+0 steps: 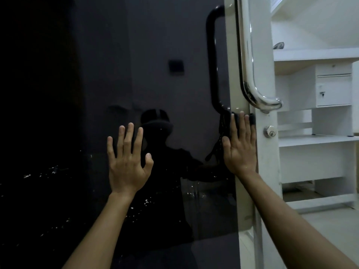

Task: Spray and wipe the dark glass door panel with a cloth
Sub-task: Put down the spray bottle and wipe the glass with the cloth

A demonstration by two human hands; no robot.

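The dark glass door panel fills the left and middle of the view, with spray droplets scattered over its lower part. My left hand lies flat on the glass, fingers spread, holding nothing. My right hand presses a dark cloth flat against the panel's right edge and the white door frame, just below the handle. Most of the cloth is hidden under the palm; a strip hangs out to the left. No spray bottle is in view.
A chrome pull handle curves down the white frame, its dark reflection beside it in the glass. A round lock cylinder sits right of my right hand. White shelves and a drawer unit stand beyond the door on the right.
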